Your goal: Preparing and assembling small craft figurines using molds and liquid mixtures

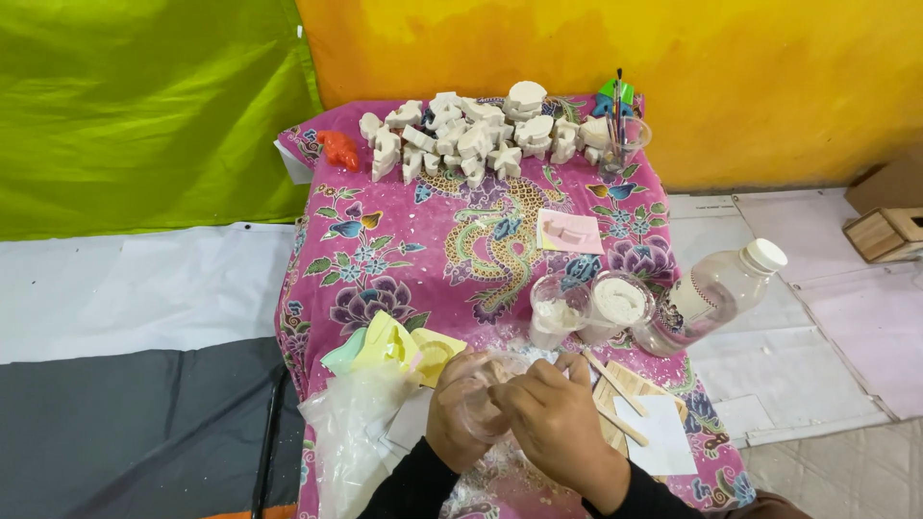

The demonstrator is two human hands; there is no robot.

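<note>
Both hands meet at the near edge of the surface [433, 250], which is draped in a pink floral cloth with a dragon pattern. The left hand [457, 413] cradles a small clear plastic cup [486, 404] from the side and beneath, its fingers curled around the wall. The right hand [558, 418] lies across the cup's mouth with its fingers bent inward over the rim; whether they pinch anything I cannot tell. What the cup holds is hidden by the hands.

Just beyond the hands stand two more clear plastic cups: the nearer-left one [556, 312] partly filled with white powder, the one beside it [617, 303] heaped almost to the rim with the same. Leaning against that cup is a clear plastic bottle with a white cap [716, 293], lying tilted, its contents unclear. A crumpled clear plastic bag [351, 432] sits left of the hands, near pale yellow and green moulds [394, 346]. Flat wooden sticks [615, 384] lie to the right. At the far edge, white plaster figures [471, 135] are piled together, and a clear cup there holds paintbrushes [617, 106].
</note>
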